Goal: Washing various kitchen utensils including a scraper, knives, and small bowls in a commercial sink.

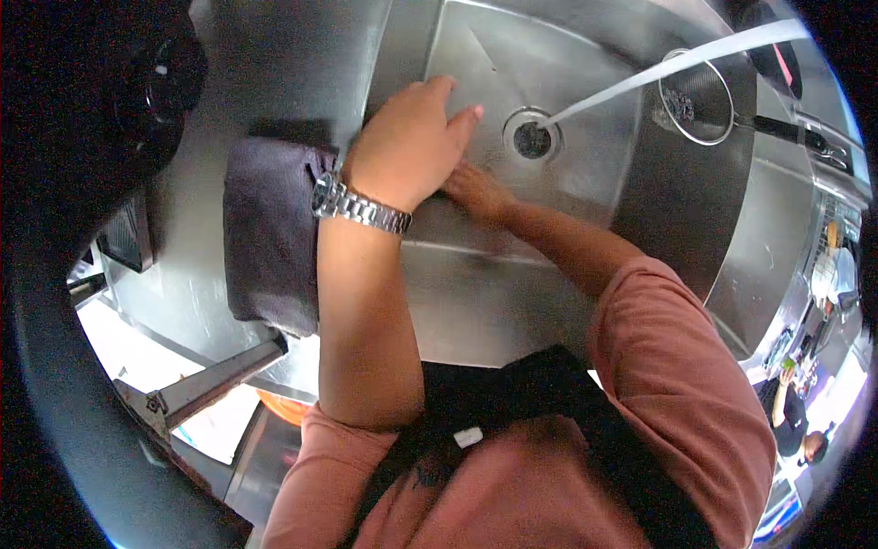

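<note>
My left hand [405, 141], with a metal-link wristwatch [363, 206] on the wrist, is over the left side of a stainless steel sink [576, 165]. Its thumb and fingers point towards the drain. Just below and partly behind it is my right hand [477, 192], blurred, its fingers largely hidden; whether it holds something cannot be told. The two hands overlap in the picture. Nothing shows in the visible fingers of my left hand. A pale stream of water [658, 72] runs from the upper right to the sink drain [533, 141], to the right of both hands.
A folded dark cloth [271, 226] lies on the metal counter [185, 274] left of my wrist. A round wire strainer [698, 99] with a black handle is at the sink's right side. Two people [833, 271] [792, 418] are in the background at far right.
</note>
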`<state>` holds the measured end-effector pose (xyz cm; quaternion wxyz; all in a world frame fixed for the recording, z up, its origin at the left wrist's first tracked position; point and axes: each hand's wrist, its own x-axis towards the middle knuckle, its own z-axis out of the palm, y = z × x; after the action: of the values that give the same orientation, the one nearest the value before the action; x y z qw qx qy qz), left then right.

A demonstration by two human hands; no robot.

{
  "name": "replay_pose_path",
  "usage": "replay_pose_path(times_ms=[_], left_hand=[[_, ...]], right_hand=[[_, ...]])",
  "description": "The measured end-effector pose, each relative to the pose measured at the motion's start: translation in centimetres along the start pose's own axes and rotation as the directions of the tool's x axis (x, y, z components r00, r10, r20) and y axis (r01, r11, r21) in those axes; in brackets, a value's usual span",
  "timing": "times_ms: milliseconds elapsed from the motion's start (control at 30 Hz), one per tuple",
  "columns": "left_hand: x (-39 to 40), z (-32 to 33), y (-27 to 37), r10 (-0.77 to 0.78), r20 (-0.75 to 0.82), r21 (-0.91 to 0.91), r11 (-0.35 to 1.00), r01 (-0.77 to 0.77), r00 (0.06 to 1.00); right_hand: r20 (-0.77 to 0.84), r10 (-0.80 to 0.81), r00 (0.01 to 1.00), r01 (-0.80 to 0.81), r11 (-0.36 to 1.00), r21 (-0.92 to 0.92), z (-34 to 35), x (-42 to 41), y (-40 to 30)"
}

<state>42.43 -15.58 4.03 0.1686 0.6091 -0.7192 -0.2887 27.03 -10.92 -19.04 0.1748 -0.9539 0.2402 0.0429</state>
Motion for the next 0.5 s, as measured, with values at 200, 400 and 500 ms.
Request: replay_pose_path(times_ms=[200, 400, 500], left_hand=[[0.7, 0.3, 0.2, -0.034, 0.031, 0.017, 0.999, 0.033, 0.999], [0.6, 0.2, 0.2, 0.017, 0.001, 0.066, 0.998, -0.017, 1.000], [0.1, 0.1, -0.2, -0.029, 0.027, 0.053, 0.998, 0.028, 0.999]], right_hand=[[-0.058, -0.294, 0.954, 0.300, 0.930, 0.215, 0.1, -3.2, -4.1], [-0.484, 0.558, 0.674, -0.460, 0.830, 0.315, -0.6, -2.8, 2.3], [-0.485, 0.423, 0.765, -0.243, 0.888, 0.390, -1.3, 0.2, 3.8]])
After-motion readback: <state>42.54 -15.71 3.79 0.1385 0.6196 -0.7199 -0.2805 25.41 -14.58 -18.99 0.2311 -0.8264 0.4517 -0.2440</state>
